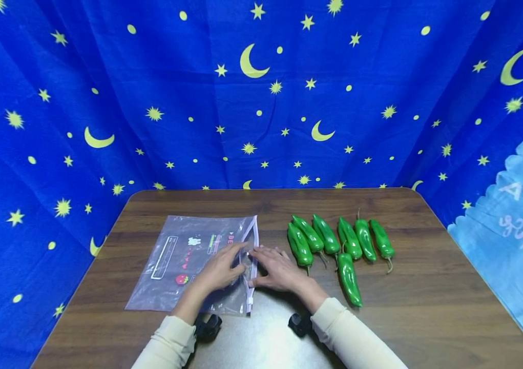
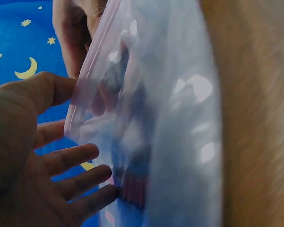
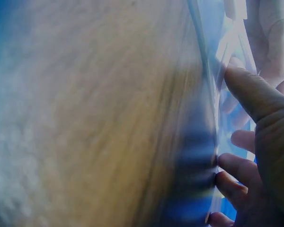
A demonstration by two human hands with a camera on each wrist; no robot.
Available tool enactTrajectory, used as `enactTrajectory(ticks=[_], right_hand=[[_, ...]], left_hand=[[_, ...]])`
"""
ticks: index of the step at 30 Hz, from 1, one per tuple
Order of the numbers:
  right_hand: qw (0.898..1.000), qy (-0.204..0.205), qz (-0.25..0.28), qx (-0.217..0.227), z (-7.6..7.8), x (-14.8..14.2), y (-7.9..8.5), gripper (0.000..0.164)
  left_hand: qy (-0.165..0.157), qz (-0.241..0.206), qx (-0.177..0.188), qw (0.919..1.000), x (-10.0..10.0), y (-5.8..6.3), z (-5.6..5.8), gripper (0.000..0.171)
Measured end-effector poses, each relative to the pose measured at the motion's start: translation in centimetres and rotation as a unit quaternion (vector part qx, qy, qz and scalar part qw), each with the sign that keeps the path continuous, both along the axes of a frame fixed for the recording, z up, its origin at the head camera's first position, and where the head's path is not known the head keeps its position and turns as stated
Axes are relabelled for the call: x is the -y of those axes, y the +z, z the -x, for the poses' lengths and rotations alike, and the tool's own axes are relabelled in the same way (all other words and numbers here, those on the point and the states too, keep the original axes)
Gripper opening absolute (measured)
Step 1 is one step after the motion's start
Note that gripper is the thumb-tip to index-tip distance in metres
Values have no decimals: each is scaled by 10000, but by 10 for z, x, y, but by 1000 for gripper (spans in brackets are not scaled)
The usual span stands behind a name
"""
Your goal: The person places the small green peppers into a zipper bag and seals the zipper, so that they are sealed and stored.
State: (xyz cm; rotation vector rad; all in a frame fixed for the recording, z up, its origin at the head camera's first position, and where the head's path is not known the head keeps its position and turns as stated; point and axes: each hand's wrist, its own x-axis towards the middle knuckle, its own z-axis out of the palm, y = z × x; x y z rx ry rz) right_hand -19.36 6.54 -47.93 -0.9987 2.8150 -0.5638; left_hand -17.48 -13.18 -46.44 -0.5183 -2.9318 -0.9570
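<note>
A clear zip bag [image 1: 150, 294] with pink and white prints lies flat on the table, its zip edge [image 1: 250, 300] facing right. At the mouth, the two strips stand slightly apart. My left hand [image 1: 221, 267] pinches the near-side film at the opening; in the left wrist view its thumb [image 2: 61, 90] lies against the pinkish zip edge and the other fingers are spread. My right hand [image 1: 279, 270] holds the zip edge from the opposite side, its thumb [image 3: 255, 90] against the film in the right wrist view. Part of its grip is hidden by the bag.
Several green peppers [image 1: 350, 282] lie right of my right hand, most in a row and one nearer me. The wooden table [image 1: 427, 318] ends at a blue star-and-moon curtain [image 1: 261, 133]. A light blue cloth [image 1: 519, 220] hangs at the right.
</note>
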Motion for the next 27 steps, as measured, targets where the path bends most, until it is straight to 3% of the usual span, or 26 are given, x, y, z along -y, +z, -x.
enactTrajectory(ticks=[8, 13, 20, 27], right_hand=[[10000, 31, 85, 31, -3, -2, 0, 77], [9999, -19, 143, 50, -4, -3, 1, 78], [9995, -62, 293, -37, -8, -7, 3, 78], [9971, -200, 631, -373, -13, -17, 15, 78]], left_hand=[[443, 32, -102, 9990, -5, -6, -7, 63], [555, -137, -68, 9983, -6, -6, -8, 65], [519, -757, -90, 9957, -3, -10, -6, 64], [512, -1463, -60, 9879, 0, -13, -4, 65]])
